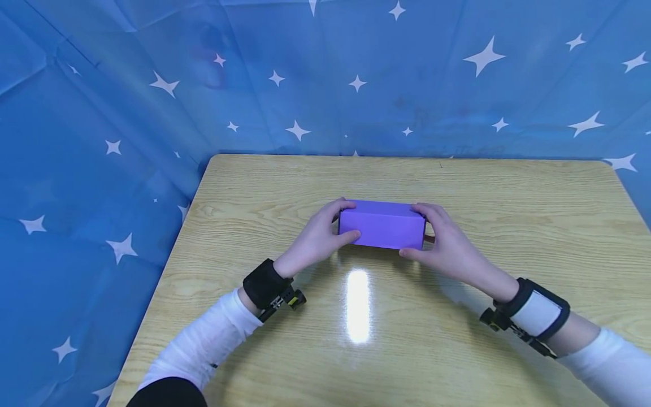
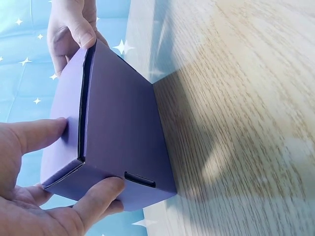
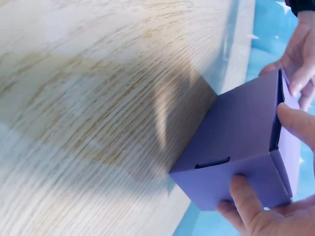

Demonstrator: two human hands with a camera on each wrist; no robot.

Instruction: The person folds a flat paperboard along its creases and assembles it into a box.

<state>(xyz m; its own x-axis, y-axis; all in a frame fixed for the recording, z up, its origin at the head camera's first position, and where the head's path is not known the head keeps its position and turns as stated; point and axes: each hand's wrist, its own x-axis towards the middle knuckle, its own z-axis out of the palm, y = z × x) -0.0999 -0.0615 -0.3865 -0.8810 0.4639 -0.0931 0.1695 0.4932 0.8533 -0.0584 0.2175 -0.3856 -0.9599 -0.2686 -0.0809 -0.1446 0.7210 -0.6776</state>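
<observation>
A purple cardboard box lies lengthwise between the two hands over the middle of the table. At its left end, my left hand grips it, thumb on the front face and a finger on top. My right hand holds the opposite end, thumb by the lower front corner. Both wrist views show the lid down, with a thin dark gap along its edge. A small slot is cut into each end of the box. Whether its underside fully touches the table is hard to tell.
The wood-grain table reaches back to a blue curtain with white stars, which also hangs along the left. Bright glare lies on the tabletop in front of the box. Each wrist wears a black strap with a small camera.
</observation>
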